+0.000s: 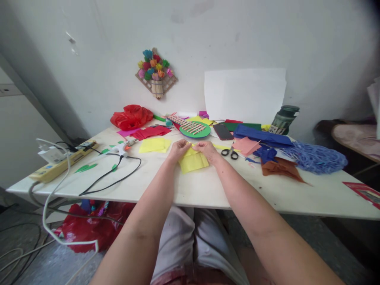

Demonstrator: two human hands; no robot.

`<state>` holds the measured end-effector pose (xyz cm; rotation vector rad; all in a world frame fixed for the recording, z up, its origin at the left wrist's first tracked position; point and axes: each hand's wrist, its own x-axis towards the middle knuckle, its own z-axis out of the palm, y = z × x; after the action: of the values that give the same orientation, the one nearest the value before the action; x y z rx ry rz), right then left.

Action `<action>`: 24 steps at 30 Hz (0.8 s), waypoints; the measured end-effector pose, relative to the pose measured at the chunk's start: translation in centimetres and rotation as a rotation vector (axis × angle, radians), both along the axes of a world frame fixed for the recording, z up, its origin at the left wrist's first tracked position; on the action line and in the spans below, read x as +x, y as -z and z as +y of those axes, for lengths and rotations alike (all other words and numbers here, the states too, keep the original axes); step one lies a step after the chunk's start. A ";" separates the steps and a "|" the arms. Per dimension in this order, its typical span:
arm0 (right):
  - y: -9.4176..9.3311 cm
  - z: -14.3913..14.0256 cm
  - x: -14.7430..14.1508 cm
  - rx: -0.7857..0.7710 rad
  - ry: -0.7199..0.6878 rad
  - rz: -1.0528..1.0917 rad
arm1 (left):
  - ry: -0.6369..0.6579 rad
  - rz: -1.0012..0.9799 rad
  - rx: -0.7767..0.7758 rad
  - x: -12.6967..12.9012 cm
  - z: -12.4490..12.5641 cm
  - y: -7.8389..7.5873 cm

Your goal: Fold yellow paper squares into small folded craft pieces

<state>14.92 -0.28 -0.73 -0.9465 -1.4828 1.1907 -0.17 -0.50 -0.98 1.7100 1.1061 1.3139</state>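
Both hands pinch yellow paper in closed fingers; scissors just right, bare table toward its near edge.

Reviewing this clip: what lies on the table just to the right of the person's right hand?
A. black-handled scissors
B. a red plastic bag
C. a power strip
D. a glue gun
A. The black-handled scissors lie on the white table just beside the right hand, which together with the left hand pinches the yellow paper; the glue gun sits off to the left.
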 end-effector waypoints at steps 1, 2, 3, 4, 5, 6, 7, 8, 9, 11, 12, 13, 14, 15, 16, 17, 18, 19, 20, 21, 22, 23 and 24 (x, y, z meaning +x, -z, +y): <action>0.1 0.1 0.0 0.000 -0.008 -0.002 | 0.010 -0.006 -0.009 0.0 0.0 0.0; 0.1 0.1 0.1 -0.004 -0.019 -0.002 | 0.022 -0.017 -0.020 0.1 0.0 0.0; 0.2 0.1 0.1 -0.012 -0.034 0.000 | 0.034 -0.032 -0.030 0.1 -0.1 0.0; 0.2 0.2 0.1 -0.023 -0.054 0.002 | 0.045 -0.049 -0.039 0.2 -0.1 -0.1; 0.2 0.2 0.2 -0.035 -0.074 0.005 | 0.055 -0.066 -0.047 0.2 -0.2 -0.1; 0.2 0.2 0.2 -0.046 -0.093 0.008 | 0.063 -0.083 -0.056 0.3 -0.2 -0.2; 0.2 0.1 0.2 -0.056 -0.110 0.011 | 0.071 -0.099 -0.067 0.3 -0.3 -0.2; 0.2 0.1 0.2 -0.062 -0.123 0.012 | 0.079 -0.112 -0.077 0.3 -0.3 -0.3; 0.3 0.1 0.3 -0.062 -0.130 0.011 | 0.090 -0.122 -0.086 0.4 -0.4 -0.3; 0.3 0.1 0.3 -0.044 -0.130 0.010 | 0.111 -0.137 -0.094 0.4 -0.4 -0.3; 0.3 0.1 0.3 -0.034 -0.127 0.012 | 0.116 -0.141 -0.093 0.4 -0.4 -0.3; 0.3 0.1 0.2 -0.030 -0.122 0.015 | 0.117 -0.140 -0.091 0.3 -0.3 -0.3; 0.3 0.0 0.2 -0.030 -0.115 0.020 | 0.111 -0.133 -0.088 0.3 -0.3 -0.3; 0.3 0.0 0.2 -0.037 -0.107 0.024 | 0.099 -0.120 -0.084 0.3 -0.3 -0.3; 0.3 0.0 0.3 -0.043 -0.096 0.026 | 0.081 -0.100 -0.080 0.3 -0.3 -0.3; 0.2 0.0 0.3 -0.043 -0.084 0.023 | 0.061 -0.076 -0.073 0.3 -0.4 -0.3; 0.2 0.0 0.3 -0.042 -0.081 0.020 | 0.042 -0.050 -0.064 0.3 -0.4 -0.3; 0.2 0.1 0.3 -0.044 -0.080 0.013 | 0.026 -0.028 -0.056 0.3 -0.4 -0.3; 0.2 0.1 0.3 -0.040 -0.077 0.005 | 0.017 -0.015 -0.049 0.3 -0.4 -0.3; 0.2 0.1 0.3 -0.035 -0.075 -0.005 | 0.012 -0.012 -0.047 0.3 -0.5 -0.3; 0.1 0.0 0.3 -0.028 -0.073 -0.016 | 0.012 -0.015 -0.049 0.3 -0.5 -0.3; 0.1 0.0 0.3 -0.021 -0.069 -0.027 | 0.015 -0.024 -0.054 0.3 -0.5 -0.4; 0.1 0.0 0.3 -0.015 -0.068 -0.038 | 0.017 -0.034 -0.059 0.3 -0.6 -0.4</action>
<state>15.25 -0.30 -0.82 -0.9398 -1.5490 1.2401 0.11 -1.08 -0.57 1.6452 1.0979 1.2832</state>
